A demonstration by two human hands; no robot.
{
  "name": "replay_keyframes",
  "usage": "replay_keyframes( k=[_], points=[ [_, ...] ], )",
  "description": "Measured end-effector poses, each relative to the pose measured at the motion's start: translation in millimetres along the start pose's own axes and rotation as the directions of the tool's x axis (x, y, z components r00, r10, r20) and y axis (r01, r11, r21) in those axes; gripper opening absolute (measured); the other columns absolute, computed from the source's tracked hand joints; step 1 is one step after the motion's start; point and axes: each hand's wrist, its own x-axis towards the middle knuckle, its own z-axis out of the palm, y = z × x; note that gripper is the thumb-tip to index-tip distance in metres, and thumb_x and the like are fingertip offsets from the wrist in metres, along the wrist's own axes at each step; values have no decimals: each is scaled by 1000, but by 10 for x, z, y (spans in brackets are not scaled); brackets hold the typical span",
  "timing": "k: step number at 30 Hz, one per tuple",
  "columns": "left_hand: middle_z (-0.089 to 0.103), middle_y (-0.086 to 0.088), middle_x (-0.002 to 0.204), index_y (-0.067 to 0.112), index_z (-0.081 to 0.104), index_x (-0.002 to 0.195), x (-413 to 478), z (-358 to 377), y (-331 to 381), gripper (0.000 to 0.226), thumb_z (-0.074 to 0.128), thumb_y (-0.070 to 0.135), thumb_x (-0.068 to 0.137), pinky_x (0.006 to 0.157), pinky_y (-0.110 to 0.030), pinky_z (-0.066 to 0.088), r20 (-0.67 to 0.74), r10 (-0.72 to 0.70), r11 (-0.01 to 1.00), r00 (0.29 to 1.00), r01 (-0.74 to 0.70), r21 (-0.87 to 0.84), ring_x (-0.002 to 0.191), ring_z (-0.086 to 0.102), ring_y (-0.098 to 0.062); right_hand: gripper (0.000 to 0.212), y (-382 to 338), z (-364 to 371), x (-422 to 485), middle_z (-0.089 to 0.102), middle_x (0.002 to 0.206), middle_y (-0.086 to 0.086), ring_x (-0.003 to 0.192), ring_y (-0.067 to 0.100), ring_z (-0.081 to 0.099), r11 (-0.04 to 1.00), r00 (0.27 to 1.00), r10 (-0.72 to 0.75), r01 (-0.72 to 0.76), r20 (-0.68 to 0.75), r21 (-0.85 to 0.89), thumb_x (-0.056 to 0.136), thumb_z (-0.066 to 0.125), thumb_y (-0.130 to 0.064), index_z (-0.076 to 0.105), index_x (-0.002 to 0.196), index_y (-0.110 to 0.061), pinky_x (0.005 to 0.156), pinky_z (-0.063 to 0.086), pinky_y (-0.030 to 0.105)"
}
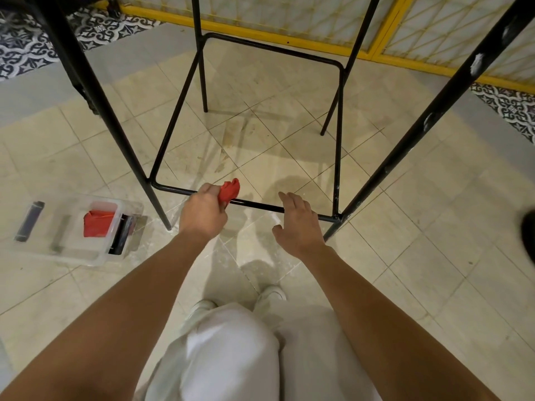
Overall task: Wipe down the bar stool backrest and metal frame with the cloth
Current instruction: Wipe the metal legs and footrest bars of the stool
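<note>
- The left hand [202, 212] was closed round a bunched red cloth [230, 191], with the fabric sticking out past the knuckles.
- The cloth was pressed against the near low rail [254, 204] of the stool, left of the rail's middle.
- The right hand [298, 224] held nothing. Its fingers were spread and relaxed and reached across the same rail further right. Whether the palm touched the metal could not be told.
- The two hands were near each other on that rail but apart, with bare black tube showing between them.
- The rail was one side of a black metal frame [173, 120], a four-sided ring of thin tube low above the floor.
- Thick black legs rose from the near corners. The left leg [115, 125] slanted up to the left, and the right leg [428, 123], marked with white scuffs, slanted up to the right.
- Two thinner legs stood at the far side of the ring.
- A clear plastic bin [72, 256] sat on the floor [405, 227] to the left, well apart from the hands. It held a red folded item [98, 224] and some dark objects.
- The floor was pale beige tile, streaked and dusty under the stool, with patterned tiles [26, 44] at the far edges.
- A yellow-framed screen [260, 31] ran behind the stool.
- Below the arms were pale trousers [231, 357] and white shoes [272, 293].
</note>
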Motion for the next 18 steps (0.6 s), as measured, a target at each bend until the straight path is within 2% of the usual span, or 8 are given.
replay_keyframes(
  k=[4,8,11,15,18],
  points=[
    [56,-14,113,2,57,114,-32,80,91,24,51,8,91,81,-40,43,-34,-46,999,998,46,-10,96,58,-35,68,-86,3,31,20,154,6,141,24,18,1000,1000,-13,13,9,-9,89,55,-18,20,148,-16,114,17,38],
    [57,-10,116,5,57,121,-91,136,59,29,51,12,94,77,-40,47,-11,115,991,993,-115,-74,97,59,-34,68,-158,19,77,21,153,6,141,24,19,1000,999,-27,27,17,0,89,54,-18,20,148,-16,113,20,39],
    [59,-7,120,11,57,126,-72,63,-118,33,53,14,93,84,-41,49,-15,170,982,985,-171,-86,105,55,-31,68,-197,44,84,22,153,6,140,23,20,999,998,-48,48,27,4,89,54,-18,20,148,-16,112,20,37],
    [61,-12,116,8,59,124,-8,-24,-321,34,54,7,91,84,-43,47,-99,28,996,995,-36,-81,104,54,-35,67,-165,41,62,21,153,5,140,22,19,998,998,-60,60,31,-7,89,54,-19,20,148,-16,113,18,36],
    [60,-15,111,3,60,116,-9,-4,-208,28,54,5,90,82,-42,45,-106,-51,996,993,44,-72,99,56,-35,66,-121,27,32,25,152,5,140,22,21,999,999,-48,48,5,-4,89,55,-18,23,147,-16,114,18,36]
  ],
)
